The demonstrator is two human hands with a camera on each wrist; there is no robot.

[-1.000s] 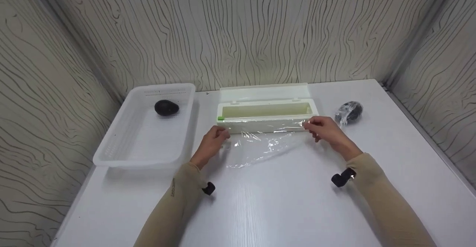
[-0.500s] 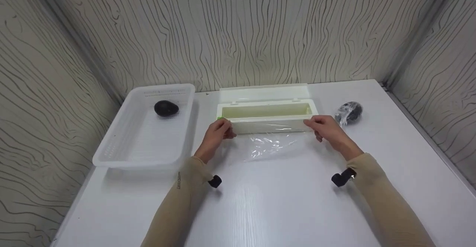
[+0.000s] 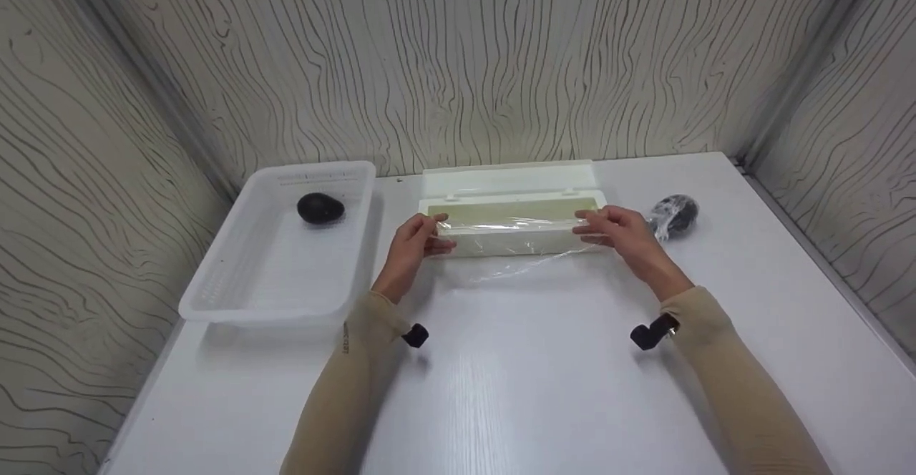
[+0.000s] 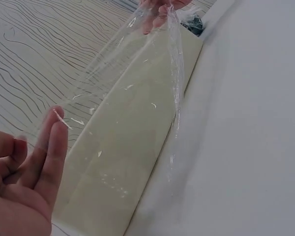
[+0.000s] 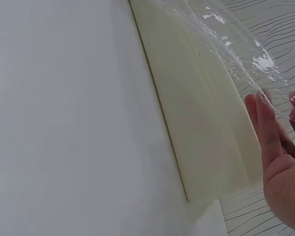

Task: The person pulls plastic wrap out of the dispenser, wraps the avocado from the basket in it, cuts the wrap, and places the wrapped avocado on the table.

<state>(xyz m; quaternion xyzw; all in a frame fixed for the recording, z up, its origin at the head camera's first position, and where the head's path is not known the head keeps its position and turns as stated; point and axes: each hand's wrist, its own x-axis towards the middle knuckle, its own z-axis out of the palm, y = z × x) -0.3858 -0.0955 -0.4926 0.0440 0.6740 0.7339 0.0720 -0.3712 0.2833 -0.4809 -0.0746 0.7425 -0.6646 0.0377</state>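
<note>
Clear film (image 4: 176, 64) has lifted near the white box (image 5: 191, 108), pinched by left hand (image 3: 413, 242) and right hand (image 3: 624, 233), other fingers straighter; slack could let it cling to itself

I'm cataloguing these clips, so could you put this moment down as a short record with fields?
Left hand: holds one side of the film
Right hand: pinches the other side
Film: clear, spread between the hands; the box shows through it
Box: whitish, lid open at the back
Basket: white, one bare dark oval fruit inside
Wrapped fruit: dark, on the table, right of the box
</note>
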